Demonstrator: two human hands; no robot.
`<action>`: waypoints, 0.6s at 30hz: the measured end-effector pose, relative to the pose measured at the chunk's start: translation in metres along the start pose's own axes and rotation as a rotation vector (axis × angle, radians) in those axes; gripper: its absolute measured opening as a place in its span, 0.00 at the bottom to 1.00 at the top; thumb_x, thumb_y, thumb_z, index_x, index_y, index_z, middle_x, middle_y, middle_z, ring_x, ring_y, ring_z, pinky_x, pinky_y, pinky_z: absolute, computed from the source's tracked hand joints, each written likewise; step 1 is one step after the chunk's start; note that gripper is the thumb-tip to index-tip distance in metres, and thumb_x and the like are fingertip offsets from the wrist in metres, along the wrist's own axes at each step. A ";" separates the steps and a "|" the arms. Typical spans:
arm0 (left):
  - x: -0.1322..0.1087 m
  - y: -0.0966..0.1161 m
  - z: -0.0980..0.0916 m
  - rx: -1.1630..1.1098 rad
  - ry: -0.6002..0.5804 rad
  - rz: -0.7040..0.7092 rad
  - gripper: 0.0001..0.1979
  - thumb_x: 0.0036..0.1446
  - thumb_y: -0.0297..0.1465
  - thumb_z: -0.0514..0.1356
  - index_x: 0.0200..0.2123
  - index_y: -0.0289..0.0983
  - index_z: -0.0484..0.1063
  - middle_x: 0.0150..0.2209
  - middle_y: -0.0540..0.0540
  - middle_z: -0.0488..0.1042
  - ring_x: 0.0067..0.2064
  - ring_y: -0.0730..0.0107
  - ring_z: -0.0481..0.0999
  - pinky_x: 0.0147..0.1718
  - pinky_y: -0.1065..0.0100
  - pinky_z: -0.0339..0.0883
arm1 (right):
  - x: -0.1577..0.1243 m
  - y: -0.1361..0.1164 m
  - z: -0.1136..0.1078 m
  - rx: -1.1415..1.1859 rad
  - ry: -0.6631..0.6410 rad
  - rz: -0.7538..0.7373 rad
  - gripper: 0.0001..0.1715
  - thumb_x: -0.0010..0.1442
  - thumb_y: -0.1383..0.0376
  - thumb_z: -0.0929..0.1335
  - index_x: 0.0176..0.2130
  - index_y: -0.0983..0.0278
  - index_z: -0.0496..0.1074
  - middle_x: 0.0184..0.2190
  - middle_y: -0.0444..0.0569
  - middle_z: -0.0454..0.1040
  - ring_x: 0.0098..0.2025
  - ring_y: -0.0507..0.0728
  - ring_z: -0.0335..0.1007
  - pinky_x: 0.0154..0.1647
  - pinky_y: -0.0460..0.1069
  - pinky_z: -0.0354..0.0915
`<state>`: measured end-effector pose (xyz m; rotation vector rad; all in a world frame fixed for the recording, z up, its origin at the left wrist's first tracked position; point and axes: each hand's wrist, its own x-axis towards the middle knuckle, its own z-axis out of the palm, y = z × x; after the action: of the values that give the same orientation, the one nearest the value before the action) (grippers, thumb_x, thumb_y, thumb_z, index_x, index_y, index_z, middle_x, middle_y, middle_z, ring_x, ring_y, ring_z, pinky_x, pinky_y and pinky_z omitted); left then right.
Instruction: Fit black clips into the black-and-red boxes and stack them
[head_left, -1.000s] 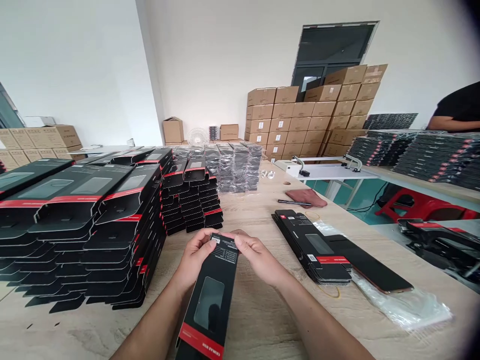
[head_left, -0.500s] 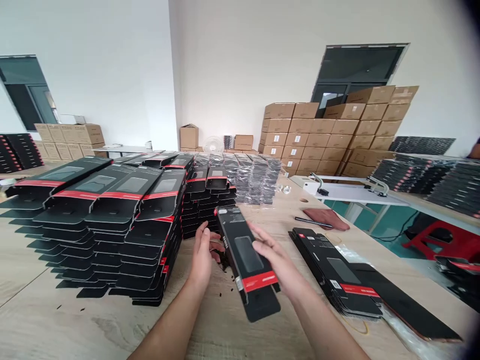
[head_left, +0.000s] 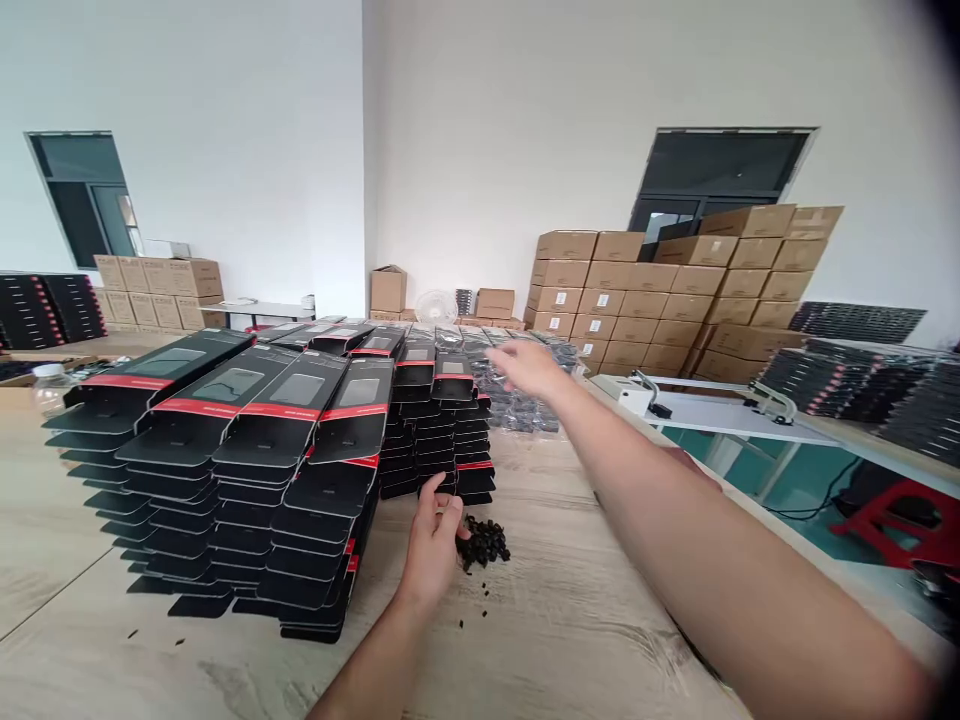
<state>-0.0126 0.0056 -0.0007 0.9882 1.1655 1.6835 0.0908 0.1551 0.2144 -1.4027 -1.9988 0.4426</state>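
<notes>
My left hand [head_left: 431, 545] rests on the wooden table [head_left: 570, 630], its fingers curled in a pinch at the edge of a small pile of black bits [head_left: 484, 540]. It lies just in front of the stacks of flat black boxes with red stripes [head_left: 247, 450]. My right hand [head_left: 529, 368] is stretched far forward over the rear stacks of black boxes [head_left: 442, 400] and the clear-wrapped bundles [head_left: 525, 405]. Its fingers are spread, slightly blurred, with nothing in them.
Brown cartons [head_left: 675, 290] are piled against the back wall under a dark window, and more cartons [head_left: 161, 290] stand at the left. A white table with a bench tool [head_left: 705, 410] and more black packs [head_left: 840, 385] lies to the right, beside a red stool [head_left: 900, 510].
Both hands held a black box a second ago; my right hand carried it forward and now reaches out with nothing in it. My left hand dropped to the pile of black bits. The view turned left.
</notes>
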 end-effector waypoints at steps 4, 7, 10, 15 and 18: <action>-0.001 -0.002 0.008 -0.016 -0.033 -0.009 0.24 0.56 0.40 0.57 0.55 0.43 0.62 0.38 0.48 0.69 0.27 0.76 0.72 0.21 0.75 0.60 | -0.033 0.077 -0.012 -0.254 -0.096 0.061 0.20 0.57 0.51 0.64 0.32 0.64 0.73 0.24 0.47 0.76 0.22 0.54 0.70 0.26 0.48 0.59; -0.007 -0.003 0.016 0.015 -0.086 -0.008 0.22 0.56 0.39 0.56 0.54 0.42 0.63 0.37 0.48 0.69 0.27 0.75 0.72 0.24 0.74 0.62 | -0.052 0.102 -0.009 -0.276 -0.011 0.026 0.18 0.58 0.53 0.63 0.28 0.64 0.72 0.23 0.47 0.75 0.26 0.55 0.71 0.29 0.47 0.60; -0.011 -0.004 0.019 0.065 -0.145 0.002 0.19 0.55 0.37 0.57 0.50 0.40 0.67 0.37 0.49 0.69 0.27 0.76 0.71 0.27 0.73 0.64 | -0.053 0.077 0.001 -0.282 0.104 -0.107 0.18 0.58 0.53 0.62 0.28 0.62 0.72 0.27 0.47 0.76 0.30 0.55 0.70 0.31 0.47 0.59; -0.009 -0.007 0.016 0.098 -0.175 0.007 0.15 0.54 0.36 0.58 0.44 0.38 0.71 0.35 0.49 0.69 0.27 0.76 0.69 0.29 0.71 0.65 | -0.029 -0.012 0.028 -0.424 0.128 -0.230 0.20 0.56 0.50 0.63 0.33 0.61 0.73 0.33 0.49 0.77 0.35 0.59 0.70 0.31 0.49 0.60; -0.006 -0.009 0.012 0.139 -0.174 -0.001 0.13 0.54 0.37 0.58 0.41 0.37 0.72 0.35 0.48 0.70 0.27 0.76 0.70 0.29 0.71 0.65 | -0.011 -0.051 0.050 -0.533 0.066 -0.234 0.19 0.54 0.51 0.65 0.35 0.63 0.74 0.34 0.53 0.76 0.36 0.61 0.71 0.33 0.51 0.62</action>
<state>0.0024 0.0056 -0.0073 1.1951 1.1776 1.4989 0.0235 0.1308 0.2056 -1.4283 -2.2894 -0.2594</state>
